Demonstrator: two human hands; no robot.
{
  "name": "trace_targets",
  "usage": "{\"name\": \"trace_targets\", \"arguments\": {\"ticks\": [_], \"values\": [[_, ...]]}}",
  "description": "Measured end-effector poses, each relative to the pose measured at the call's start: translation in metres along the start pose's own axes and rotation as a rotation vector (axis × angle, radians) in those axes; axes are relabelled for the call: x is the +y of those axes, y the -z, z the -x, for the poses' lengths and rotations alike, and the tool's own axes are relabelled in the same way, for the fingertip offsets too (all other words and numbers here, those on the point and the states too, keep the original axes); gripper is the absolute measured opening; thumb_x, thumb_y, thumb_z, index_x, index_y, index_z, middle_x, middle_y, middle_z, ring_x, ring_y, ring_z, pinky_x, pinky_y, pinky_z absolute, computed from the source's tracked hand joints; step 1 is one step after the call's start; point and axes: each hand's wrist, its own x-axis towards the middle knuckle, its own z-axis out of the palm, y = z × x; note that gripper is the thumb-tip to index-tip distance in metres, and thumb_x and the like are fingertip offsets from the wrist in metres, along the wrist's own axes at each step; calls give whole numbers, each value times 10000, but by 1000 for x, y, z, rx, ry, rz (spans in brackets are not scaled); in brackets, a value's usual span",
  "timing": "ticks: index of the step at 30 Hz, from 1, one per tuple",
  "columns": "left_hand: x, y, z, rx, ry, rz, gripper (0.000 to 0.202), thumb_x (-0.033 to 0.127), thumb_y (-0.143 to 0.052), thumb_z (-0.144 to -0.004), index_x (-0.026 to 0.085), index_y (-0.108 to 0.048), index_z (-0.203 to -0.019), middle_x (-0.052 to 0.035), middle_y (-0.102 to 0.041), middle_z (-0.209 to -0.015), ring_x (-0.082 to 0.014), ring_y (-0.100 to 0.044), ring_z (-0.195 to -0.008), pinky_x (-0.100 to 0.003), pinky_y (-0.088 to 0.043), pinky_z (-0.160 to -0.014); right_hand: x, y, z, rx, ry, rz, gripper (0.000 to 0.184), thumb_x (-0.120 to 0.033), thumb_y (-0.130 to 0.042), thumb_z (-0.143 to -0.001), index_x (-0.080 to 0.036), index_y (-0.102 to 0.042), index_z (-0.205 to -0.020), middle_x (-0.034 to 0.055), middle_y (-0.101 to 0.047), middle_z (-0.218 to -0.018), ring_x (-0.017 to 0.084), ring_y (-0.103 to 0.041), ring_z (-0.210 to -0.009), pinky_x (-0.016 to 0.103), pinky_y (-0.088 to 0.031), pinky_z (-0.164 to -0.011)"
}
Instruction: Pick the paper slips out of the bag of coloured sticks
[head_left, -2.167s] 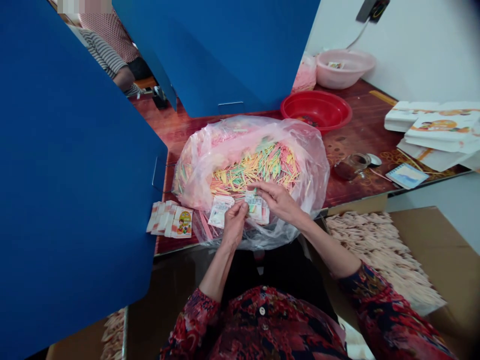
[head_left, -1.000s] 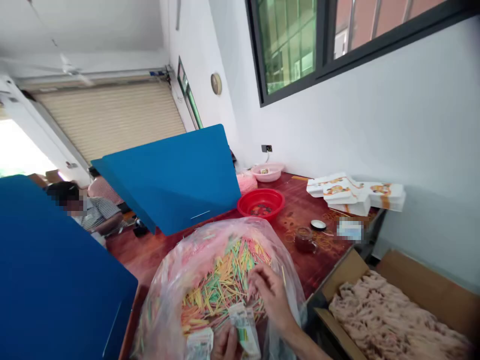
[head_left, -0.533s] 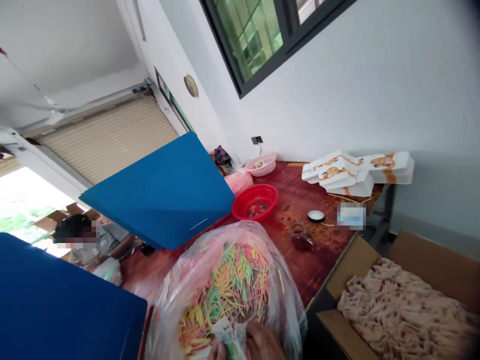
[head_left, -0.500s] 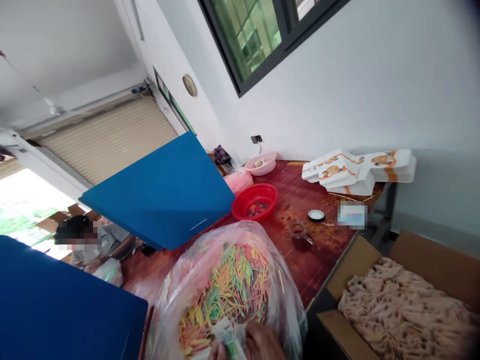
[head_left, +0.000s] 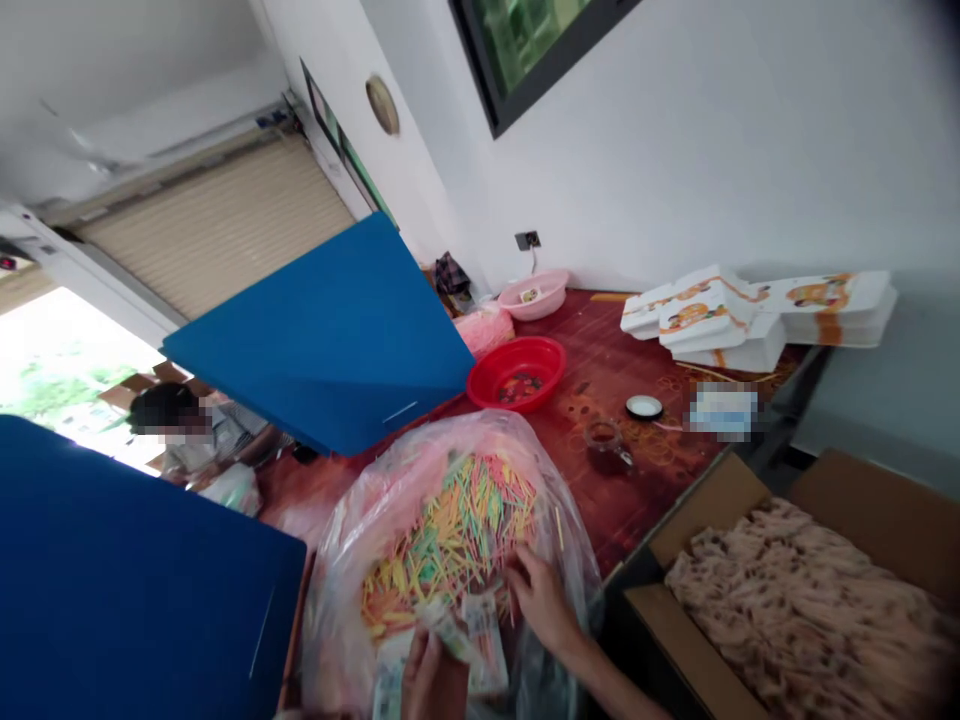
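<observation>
A clear plastic bag (head_left: 390, 480) full of thin coloured sticks (head_left: 450, 530) lies on the dark red table (head_left: 607, 370) in front of me. My left hand (head_left: 431, 680) is at the bottom edge, closed on small printed paper packets (head_left: 480, 635). My right hand (head_left: 540, 600) rests on the near edge of the stick pile, fingers curled down among the sticks beside the packets. Whether it grips any is hidden.
Blue divider panels stand at left (head_left: 135, 580) and behind the bag (head_left: 330, 330). A red bowl (head_left: 517, 372), a pink bowl (head_left: 534, 293), a glass jar (head_left: 604, 440), its lid (head_left: 643, 406) and stacked white cartons (head_left: 750, 315) share the table. A cardboard box (head_left: 847, 500) of pale pieces is at right. Another person (head_left: 187, 430) sits beyond the dividers.
The view tilted up from the table to the room, then dipped slightly. Both hands stayed at the bag's near edge; the right hand is again in view on the sticks.
</observation>
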Motion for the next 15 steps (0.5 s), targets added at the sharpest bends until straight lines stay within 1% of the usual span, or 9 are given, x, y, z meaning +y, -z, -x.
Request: {"name": "trace_targets", "arguments": {"ticks": [3, 4, 5, 7, 9, 11, 13, 14, 15], "values": [[-4, 3, 7, -48, 106, 162, 376, 407, -972, -611, 252, -788, -899, -57, -805, -1056, -269, -749, -1086, -423, -581, -1043, -14, -3, -24, -39, -42, -52, 155, -331, -482, -920, -216, -561, -854, -6, -601, -638, 166, -597, -560, 285, -480, -600], [-5, 3, 8, -51, 129, 211, 390, 373, -982, -600, 230, -782, -903, -62, -805, -1041, -254, -758, -1041, -414, -590, -1022, -18, -4, -31, -45, -44, -51, 137, -305, -485, -916, -210, -582, -905, 11, -633, -704, 166, -614, -588, 286, -491, -603], [-7, 4, 9, -44, 138, 251, 389, 345, -984, -600, 213, -776, -900, -60, -804, -1025, -234, -763, -1000, -398, -598, -1000, -21, -6, -36, -12, -22, -8, 134, -267, -515, -887, -200, -611, -953, 51, -674, -853, 165, -638, -662, 299, -517, -651], [-10, 5, 8, -18, 115, 291, 351, 335, -966, -640, 194, -761, -888, -48, -801, -1008, -192, -761, -949, -357, -609, -958, -28, -7, -36, 55, 37, 97, 224, -235, -576, -844, -189, -654, -1049, 114, -662, -1122, 171, -652, -809, 342, -544, -790], [-12, 6, 7, -15, 86, 281, 321, 356, -936, -692, 189, -746, -890, -43, -797, -1021, -173, -753, -937, -335, -609, -932, -35, -4, -21, -4, 43, 110, 239, -293, -593, -878, -190, -674, -1078, 118, -645, -1172, 180, -645, -869, 354, -536, -836], [-15, 5, 9, -35, 57, 239, 328, 370, -917, -717, 189, -746, -930, -47, -791, -1060, -172, -743, -970, -323, -597, -933, -42, 0, 4, -210, -4, 26, 264, -399, -564, -949, -194, -684, -1062, 84, -679, -1057, 181, -647, -857, 328, -524, -794], [-18, 4, 13, -71, 33, 182, 370, 379, -925, -700, 186, -751, -963, -47, -784, -1070, -171, -729, -980, -302, -582, -921, -49, 4, 29, -388, -14, -30, 287, -450, -599, -954, -201, -692, -1062, 49, -702, -979, 178, -645, -855, 304, -503, -781], [-20, 2, 16, -93, 22, 155, 383, 388, -925, -697, 185, -752, -972, -43, -782, -1056, -166, -721, -968, -287, -573, -902, -52, 4, 40, -412, 13, -26, 272, -440, -638, -937, -202, -698, -1054, 39, -705, -970, 176, -638, -865, 298, -491, -791], [-22, 1, 19, -117, 12, 127, 387, 403, -918, -705, 185, -754, -980, -40, -779, -1042, -159, -713, -956, -272, -562, -886, -54, 4, 48, -387, 50, -6, 242, -412, -669, -917, -200, -706, -1027, 33, -700, -959, 173, -626, -868, 292, -478, -792]]}}
